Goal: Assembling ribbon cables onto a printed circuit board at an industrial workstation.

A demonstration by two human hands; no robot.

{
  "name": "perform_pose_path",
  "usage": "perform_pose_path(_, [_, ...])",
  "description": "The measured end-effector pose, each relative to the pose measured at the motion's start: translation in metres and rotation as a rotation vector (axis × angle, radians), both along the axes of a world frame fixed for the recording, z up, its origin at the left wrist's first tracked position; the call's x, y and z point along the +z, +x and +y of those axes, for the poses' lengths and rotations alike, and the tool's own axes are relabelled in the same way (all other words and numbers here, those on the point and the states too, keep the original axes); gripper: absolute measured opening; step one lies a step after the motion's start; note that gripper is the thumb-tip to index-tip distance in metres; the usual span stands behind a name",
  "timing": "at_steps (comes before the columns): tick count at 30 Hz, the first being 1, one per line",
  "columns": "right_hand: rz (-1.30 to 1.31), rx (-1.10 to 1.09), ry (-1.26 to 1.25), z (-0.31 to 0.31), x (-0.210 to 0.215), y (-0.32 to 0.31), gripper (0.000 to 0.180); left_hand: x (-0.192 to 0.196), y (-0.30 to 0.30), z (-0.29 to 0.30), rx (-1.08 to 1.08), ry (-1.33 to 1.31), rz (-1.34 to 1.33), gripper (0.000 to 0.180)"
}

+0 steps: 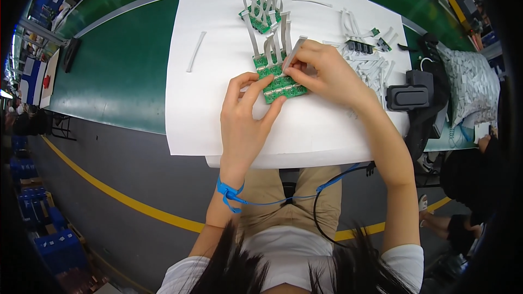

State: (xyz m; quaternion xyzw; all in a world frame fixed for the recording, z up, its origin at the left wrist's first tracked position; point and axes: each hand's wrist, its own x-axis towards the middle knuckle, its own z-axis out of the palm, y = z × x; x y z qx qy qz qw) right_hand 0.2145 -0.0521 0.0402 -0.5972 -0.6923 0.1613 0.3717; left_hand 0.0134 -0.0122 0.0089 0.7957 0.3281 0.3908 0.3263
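Note:
A green circuit board panel (pixel 271 96) lies on the white paper (pixel 201 114) in front of me. Several grey ribbon cables (pixel 276 46) stand up from its far rows. My left hand (pixel 245 106) rests on the panel's left and near edges, fingers spread and thumb at the front edge. In my right hand (pixel 327 73) one ribbon cable (pixel 295 53) is pinched between thumb and fingers, its lower end at the board's middle and its upper end rising free. A blue wrist strap (pixel 229 191) circles my left wrist.
Behind stands another green board (pixel 261 20) bristling with cables. Loose cables (pixel 373 68) are heaped at the right, beside a black connector strip (pixel 359 47) and a black box (pixel 407 97). Single cables lie left and far. A person (pixel 471 185) is at the right, near a bag of white parts (pixel 471 84).

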Motion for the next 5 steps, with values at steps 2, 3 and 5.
perform_pose_path(2, [-0.077,0.042,0.004,0.0000,0.0028,-0.0002,0.014,-0.0008,-0.0004,0.0006,0.002,0.008,-0.001,0.036])
perform_pose_path(3, [-0.078,0.042,0.004,-0.0002,0.0031,-0.0002,0.014,-0.0009,-0.0008,0.0010,0.000,0.016,0.003,0.036])
perform_pose_path(5, [-0.076,0.062,-0.001,-0.0015,0.0030,0.0005,0.018,-0.0009,-0.0006,0.0006,-0.003,0.008,0.001,0.036])
